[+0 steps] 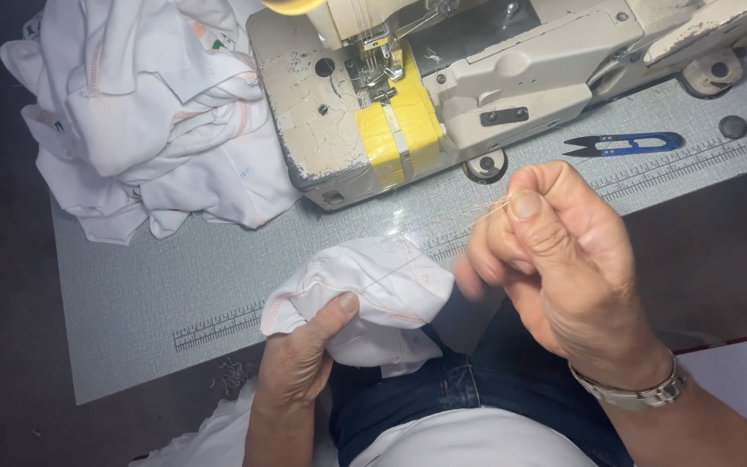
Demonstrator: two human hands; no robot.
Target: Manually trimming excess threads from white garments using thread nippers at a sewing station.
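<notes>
No bin or box shows; the only store of goods is the pile point(144, 112) of white garments heaped loose at the far left of the table point(131, 294), with pale orange stitching and small green marks here and there. The cloth point(373, 294) in hand is a small white piece with an orange seam curving along its edge, bunched into a rounded lump just over the near edge of the table, above the lap in blue jeans point(477, 380). The left hand point(304, 359) is closed round the cloth from below, thumb pressed on top. The right hand point(555, 259) is raised to the right of it, fingers curled in, thumb and forefinger pinching a fine thread point(443, 238) that runs taut down and left to the cloth; the lower fingers are blurred. A metal watch point(637, 393) sits on that wrist. Beyond the hands stands a worn cream sewing machine point(494, 78), its bed wrapped with yellow tape point(399, 130) under the presser foot. Blue snips point(624, 143) lie on the table to the right of the machine, well apart from both hands. A printed ruler point(218, 327) runs along the grey table surface, and thread scraps point(235, 376) gather at its near edge. Nothing lies between the hands and the machine.
</notes>
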